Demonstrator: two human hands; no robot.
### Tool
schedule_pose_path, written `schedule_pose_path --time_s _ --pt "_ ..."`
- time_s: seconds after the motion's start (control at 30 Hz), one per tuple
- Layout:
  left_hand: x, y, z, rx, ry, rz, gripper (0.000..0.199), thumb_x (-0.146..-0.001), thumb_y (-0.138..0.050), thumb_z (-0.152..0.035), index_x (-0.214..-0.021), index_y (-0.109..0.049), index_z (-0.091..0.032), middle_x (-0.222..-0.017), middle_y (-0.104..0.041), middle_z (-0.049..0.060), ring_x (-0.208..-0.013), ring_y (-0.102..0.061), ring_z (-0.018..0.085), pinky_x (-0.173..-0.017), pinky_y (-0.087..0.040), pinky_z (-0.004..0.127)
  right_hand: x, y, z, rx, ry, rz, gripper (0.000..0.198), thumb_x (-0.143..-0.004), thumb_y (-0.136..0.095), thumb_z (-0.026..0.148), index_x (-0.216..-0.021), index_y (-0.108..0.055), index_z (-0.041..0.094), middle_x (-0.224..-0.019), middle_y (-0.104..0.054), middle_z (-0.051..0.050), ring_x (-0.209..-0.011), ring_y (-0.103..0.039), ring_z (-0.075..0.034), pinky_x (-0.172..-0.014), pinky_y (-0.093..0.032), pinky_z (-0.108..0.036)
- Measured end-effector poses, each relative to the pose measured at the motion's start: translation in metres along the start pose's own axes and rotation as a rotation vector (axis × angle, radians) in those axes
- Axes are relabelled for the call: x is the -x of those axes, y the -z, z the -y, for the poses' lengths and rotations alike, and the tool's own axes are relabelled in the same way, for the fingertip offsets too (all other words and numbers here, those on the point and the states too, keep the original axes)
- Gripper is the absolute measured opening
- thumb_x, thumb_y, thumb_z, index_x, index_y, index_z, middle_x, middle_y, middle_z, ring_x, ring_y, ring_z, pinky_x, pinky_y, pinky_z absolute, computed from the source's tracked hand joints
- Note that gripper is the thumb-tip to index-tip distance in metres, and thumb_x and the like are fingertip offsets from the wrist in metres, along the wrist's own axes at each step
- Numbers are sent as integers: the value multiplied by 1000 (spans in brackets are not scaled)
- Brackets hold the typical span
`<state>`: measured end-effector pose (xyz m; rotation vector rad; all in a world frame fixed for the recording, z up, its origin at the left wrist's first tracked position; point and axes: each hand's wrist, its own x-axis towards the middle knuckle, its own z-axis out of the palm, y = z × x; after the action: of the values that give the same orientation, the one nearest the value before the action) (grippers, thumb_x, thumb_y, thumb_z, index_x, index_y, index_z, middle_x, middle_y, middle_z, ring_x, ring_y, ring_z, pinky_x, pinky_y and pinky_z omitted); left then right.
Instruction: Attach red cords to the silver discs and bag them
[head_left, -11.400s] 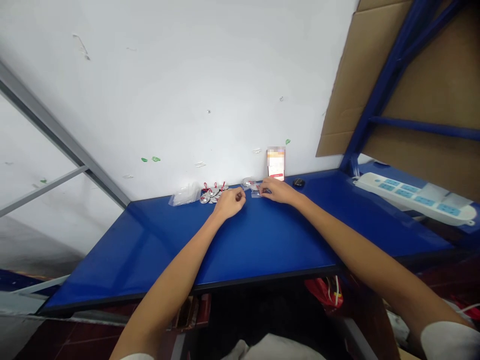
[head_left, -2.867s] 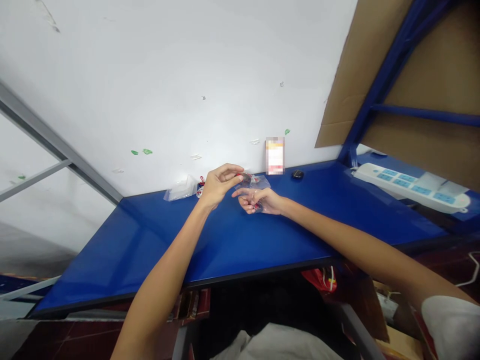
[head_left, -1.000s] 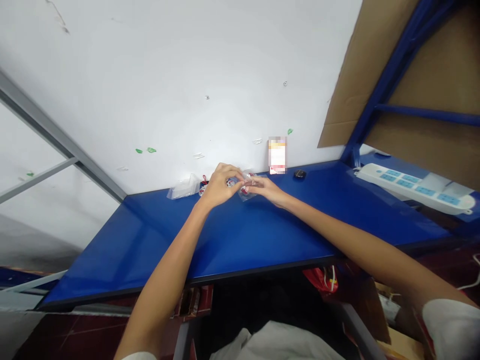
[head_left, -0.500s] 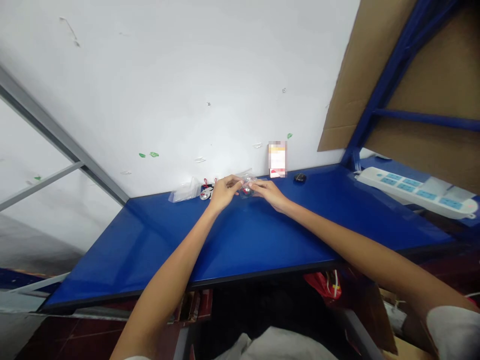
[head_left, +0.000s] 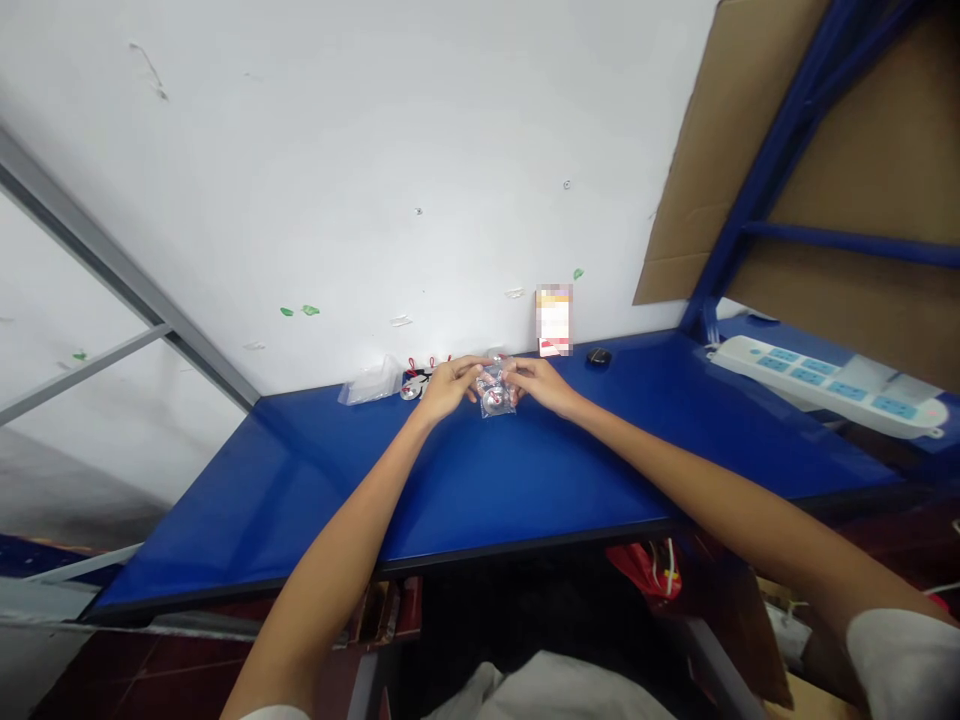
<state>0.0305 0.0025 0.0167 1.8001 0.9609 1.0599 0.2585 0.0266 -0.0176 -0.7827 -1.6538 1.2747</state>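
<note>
Between my two hands is a small clear plastic bag (head_left: 496,402) with a round silvery piece and something red inside. My left hand (head_left: 451,386) pinches the bag's left side, fingers closed. On its right side, my right hand (head_left: 536,381) grips the upper edge between thumb and fingers. The bag's lower end hangs toward me, over the blue table (head_left: 315,500). Just left of my left hand lie several small items with red loops and a silvery round part (head_left: 409,392), partly hidden by that hand. Farther left is a stack of clear plastic bags (head_left: 371,384).
A small card-like box (head_left: 555,322), partly blurred out, leans at the white wall behind. To its right is a small black object (head_left: 599,357). A white power strip (head_left: 825,385) with blue sockets lies at the right. Blue metal framing (head_left: 757,180) rises there before cardboard.
The bag has swung down between my hands, so its round silvery content now shows lower and nearer to me. My hands have stayed in nearly the same place.
</note>
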Motion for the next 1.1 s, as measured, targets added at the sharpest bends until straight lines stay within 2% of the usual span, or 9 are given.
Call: schedule_pose_path --time_s 0.13,0.27,0.37,0.47,0.63,0.7,0.8,0.97,1.1 --pt "1 4 -2 151 41 24 49 -96 -69 -49 -131 -74 -16 -104 -78 11 -86 -74 21 -73 -61 30 1 1 2 -25 8 -3 44 -82 -84 61 -86 -69 20 -65 -68 -1 -54 -66 -19 -57 -60 -35" --pt "1 2 0 254 125 13 60 -97 -63 -65 -117 -79 -11 -106 -79 17 -97 -74 25 -85 -60 34 2 1 3 2 11 50 46 -83 -82 63 -92 -72 19 -65 -70 -1 -58 -68 -21 -61 -62 -37" --pt "0 0 4 151 138 -47 56 -89 -74 -66 -107 -81 -13 -101 -79 14 -95 -73 25 -84 -60 35 1 1 1 36 24 73 46 -82 -83 62 -89 -73 18 -67 -71 -2 -60 -69 -21 -62 -61 -37" --pt "-1 1 8 43 95 -31 46 -82 -83 -57 -102 -82 -15 -99 -79 10 -92 -71 23 -81 -60 34 2 2 2 59 32 108 41 -83 -83 57 -88 -74 18 -69 -71 -2 -63 -70 -22 -66 -61 -37" --pt "0 3 7 -19 46 -39 44 -85 -80 -56 -100 -82 -15 -96 -79 10 -86 -70 22 -74 -59 32 4 10 12 25 47 140 39 -89 -77 52 -108 -76 18 -77 -72 -2 -71 -69 -20 -69 -58 -33" --pt "0 0 4 -51 17 -31 44 -87 -78 -57 -99 -82 -14 -96 -79 10 -86 -69 22 -73 -59 32 5 11 15 72 61 106 39 -91 -75 54 -106 -76 18 -79 -70 -2 -70 -65 -18 -65 -54 -29" --pt "0 -6 1 -91 -34 -8 44 -91 -74 -56 -102 -82 -15 -96 -80 9 -85 -70 21 -73 -59 31 5 11 16 190 91 64 37 -87 -80 53 -95 -77 17 -77 -68 -2 -67 -61 -15 -60 -49 -27" --pt "1 -9 3 -96 -53 -14 41 -92 -76 -51 -109 -81 -15 -101 -81 11 -89 -74 23 -76 -60 32 5 10 13 180 80 66 37 -86 -80 53 -93 -76 17 -74 -68 -1 -65 -64 -17 -63 -55 -30" --pt "0 -4 11 -68 -48 -3 42 -89 -79 -51 -109 -81 -14 -105 -81 13 -87 -75 24 -75 -64 35 5 11 12 219 124 53 30 -88 -78 49 -94 -77 19 -87 -76 -4 -73 -70 -20 -69 -60 -32"
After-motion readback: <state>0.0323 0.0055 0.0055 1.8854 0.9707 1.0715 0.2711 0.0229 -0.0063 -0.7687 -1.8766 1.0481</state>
